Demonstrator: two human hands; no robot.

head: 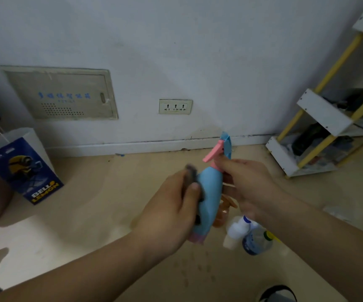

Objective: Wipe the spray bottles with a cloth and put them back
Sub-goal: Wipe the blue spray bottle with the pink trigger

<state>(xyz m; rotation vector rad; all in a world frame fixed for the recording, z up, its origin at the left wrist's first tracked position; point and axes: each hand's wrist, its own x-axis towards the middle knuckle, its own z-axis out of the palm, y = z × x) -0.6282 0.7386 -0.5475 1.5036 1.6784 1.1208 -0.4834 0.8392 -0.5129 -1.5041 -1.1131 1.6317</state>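
Home room, beige floor (93,214), wall socket (175,106), shelf rack (326,127), gift bag (21,168)

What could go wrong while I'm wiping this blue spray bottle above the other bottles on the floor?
The right hand grips the blue spray bottle only at its neck, beside the pink trigger; a slip might fire it. A hard push from the cloth in the left hand could drop it onto the amber bottle below.

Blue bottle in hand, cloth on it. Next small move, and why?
Probably drag the cloth down the blue spray bottle toward its pink base. The left hand pinches the cloth against the bottle's side, and the right hand grips the neck under the pink trigger, steadying it above the floor.
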